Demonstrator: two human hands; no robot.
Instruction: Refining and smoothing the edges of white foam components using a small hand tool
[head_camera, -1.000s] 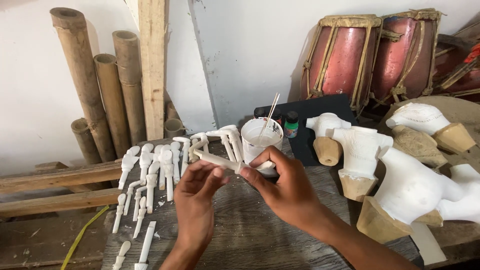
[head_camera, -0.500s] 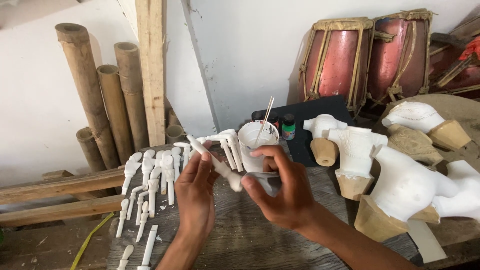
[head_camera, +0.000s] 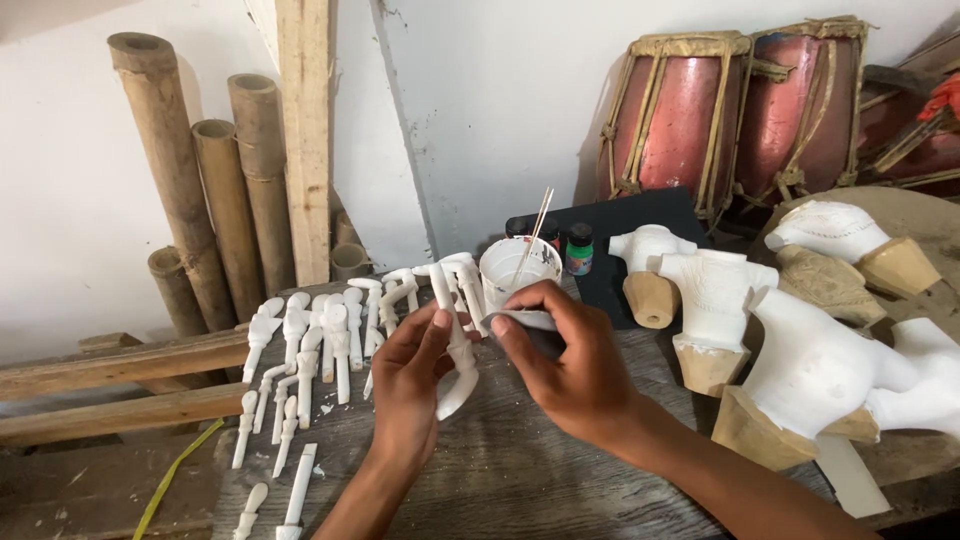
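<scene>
Clearly mid-work: gripped a white carved limb piece (head_camera: 455, 340) upright in the left hand (head_camera: 410, 385), fingers closed around its lower half, above the grey wooden table (head_camera: 520, 480). Pinched a small pale scrap (head_camera: 525, 320) in the right hand (head_camera: 570, 365), at three o'clock of the piece and just beside it. Stood at twelve o'clock: a white cup (head_camera: 518, 272) with thin sticks. Lay at nine o'clock: rows of white-coated parts (head_camera: 310, 350), seemingly done; this one judged unfinished.
</scene>
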